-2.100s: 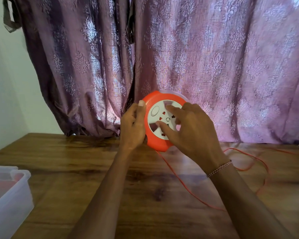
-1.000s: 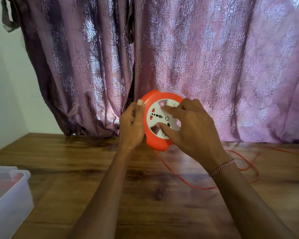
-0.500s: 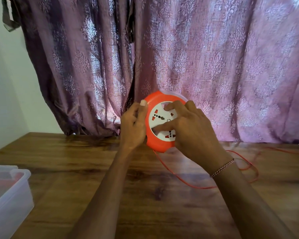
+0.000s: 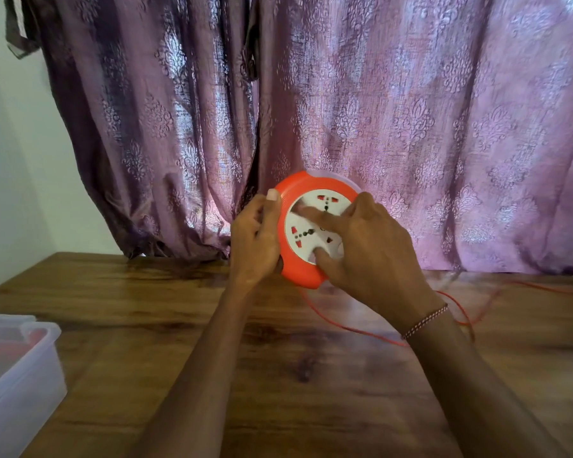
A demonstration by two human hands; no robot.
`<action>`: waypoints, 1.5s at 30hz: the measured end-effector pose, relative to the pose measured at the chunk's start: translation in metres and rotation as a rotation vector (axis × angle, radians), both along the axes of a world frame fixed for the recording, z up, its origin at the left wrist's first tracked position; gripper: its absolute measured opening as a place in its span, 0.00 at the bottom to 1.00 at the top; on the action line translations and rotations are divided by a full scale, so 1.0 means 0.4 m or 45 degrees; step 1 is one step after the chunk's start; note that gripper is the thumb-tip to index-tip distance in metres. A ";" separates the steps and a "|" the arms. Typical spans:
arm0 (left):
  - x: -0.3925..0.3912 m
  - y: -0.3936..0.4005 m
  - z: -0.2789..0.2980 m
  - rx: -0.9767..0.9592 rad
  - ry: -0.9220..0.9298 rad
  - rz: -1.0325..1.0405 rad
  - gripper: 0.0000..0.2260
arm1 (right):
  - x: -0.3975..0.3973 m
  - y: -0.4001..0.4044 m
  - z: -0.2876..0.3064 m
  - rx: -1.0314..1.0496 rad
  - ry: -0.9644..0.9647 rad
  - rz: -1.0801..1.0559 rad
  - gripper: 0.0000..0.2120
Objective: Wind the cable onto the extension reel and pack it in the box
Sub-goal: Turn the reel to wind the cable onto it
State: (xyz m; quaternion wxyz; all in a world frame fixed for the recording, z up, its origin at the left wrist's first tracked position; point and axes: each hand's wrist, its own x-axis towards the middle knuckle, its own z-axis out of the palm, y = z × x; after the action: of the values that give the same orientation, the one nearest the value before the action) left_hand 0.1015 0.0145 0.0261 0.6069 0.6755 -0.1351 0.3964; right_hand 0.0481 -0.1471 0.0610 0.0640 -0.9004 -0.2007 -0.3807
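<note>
The orange extension reel [image 4: 306, 269] was held upright above the wooden table [image 4: 278, 391], in front of the purple patterned curtain [image 4: 411, 110]. It was gripped at its left rim by the left hand [image 4: 253, 239], whose fingers were curled around the edge with the thumb laid over the front of the rim. The right hand [image 4: 368, 256] was spread across the white socket face [image 4: 303, 223], with straightened fingers pressed against it and the thumb tip set near the lower edge of that face.

Compared with half a second before, the socket face had been turned: the red-shuttered outlets were seen at the top and left of the disc rather than at the left and bottom. The loose orange cable [image 4: 348, 328] dropped from below the reel and ran to the right beneath the right wrist; its loop on the table was smaller than two seconds earlier. A beaded bracelet [image 4: 425, 320] was worn on the right wrist. The translucent plastic box [image 4: 24, 378] was left well away from both hands, at the near left.

No brand, label or writing could be read on the reel or box.
</note>
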 end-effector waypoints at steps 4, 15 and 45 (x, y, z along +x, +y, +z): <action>0.002 -0.002 0.002 0.003 -0.004 -0.021 0.18 | -0.002 0.013 -0.003 0.226 -0.019 -0.078 0.33; 0.007 0.003 -0.005 0.007 -0.004 -0.027 0.18 | 0.012 -0.018 0.017 0.119 -0.084 0.320 0.11; 0.002 0.005 0.000 0.014 -0.004 -0.015 0.17 | 0.007 -0.024 0.026 0.077 -0.018 0.318 0.13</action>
State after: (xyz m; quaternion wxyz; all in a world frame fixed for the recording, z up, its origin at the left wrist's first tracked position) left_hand 0.1024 0.0165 0.0262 0.6053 0.6774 -0.1423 0.3930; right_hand 0.0509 -0.1567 0.0716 0.1365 -0.8634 -0.3002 -0.3819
